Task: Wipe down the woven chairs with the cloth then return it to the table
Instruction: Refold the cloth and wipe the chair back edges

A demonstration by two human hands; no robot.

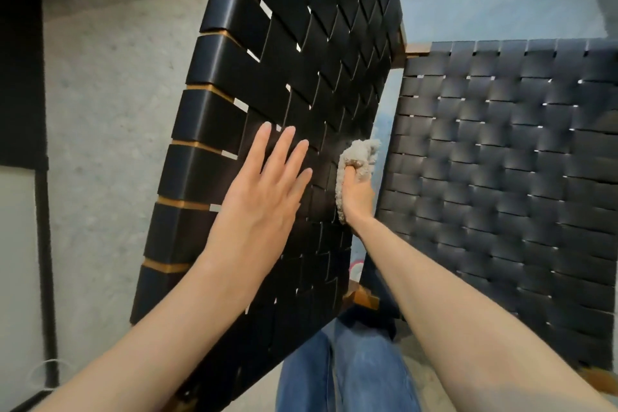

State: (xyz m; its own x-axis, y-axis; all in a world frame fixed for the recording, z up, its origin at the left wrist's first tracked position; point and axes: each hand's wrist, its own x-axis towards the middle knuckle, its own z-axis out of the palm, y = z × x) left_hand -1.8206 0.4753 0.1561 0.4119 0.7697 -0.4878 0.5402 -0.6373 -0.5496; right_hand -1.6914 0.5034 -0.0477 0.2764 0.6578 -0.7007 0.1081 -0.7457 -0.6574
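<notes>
The left hand (264,191) lay flat against the nearer woven chair panel (301,43), fingers straight and slightly spread, holding nothing. The right hand (356,194) was curled around the cloth (359,155), a pale, nubby bundle that bulged above the knuckles and trailed down along the wrist. The cloth was pressed against the same panel, close to its right edge and just beside the left hand's fingertips. This panel was made of wide, glossy black straps, interlaced and wrapped over a wooden frame (200,88) that showed as tan strips between the straps on the left side. It stood tilted across the middle of the view. To its right was a second woven surface (501,160), of matte dark straps in a tighter weave, with wood (416,49) visible at its upper left corner. The floor (110,94) was light grey and speckled. A black post (45,261) stood at the left, below a dark panel (20,60). Blue jeans (351,371) showed at the bottom centre.
</notes>
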